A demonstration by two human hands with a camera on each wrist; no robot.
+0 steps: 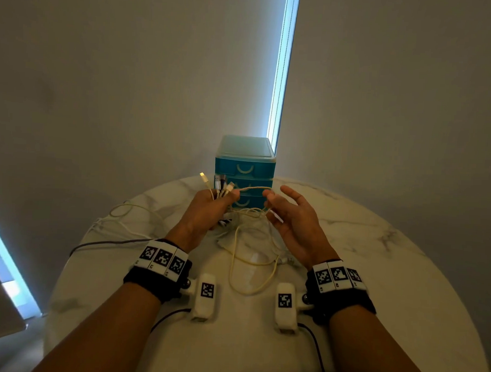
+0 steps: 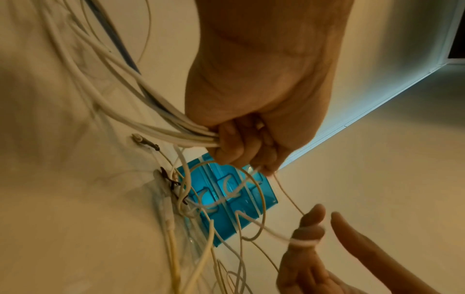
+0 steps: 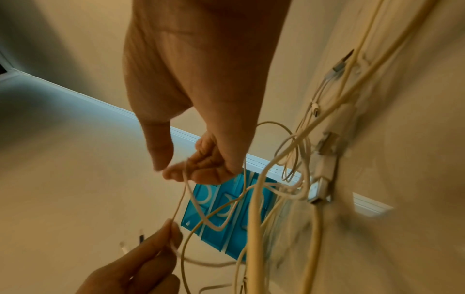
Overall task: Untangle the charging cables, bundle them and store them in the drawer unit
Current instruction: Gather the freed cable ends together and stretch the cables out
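Observation:
My left hand is raised above the table and grips several cable ends, their plugs sticking up past the knuckles. In the left wrist view, white cables run out of that fist. One cream cable stretches across to my right hand and loops round its thumb, while the index finger is straight. The other cables hang down and lie tangled on the table. The teal drawer unit stands just behind both hands with its drawers closed.
The round white marble table carries everything, and its edge curves close on the left and right. A dark cable trails off the left side. Loose plugs lie beside the drawer unit. A wall rises behind.

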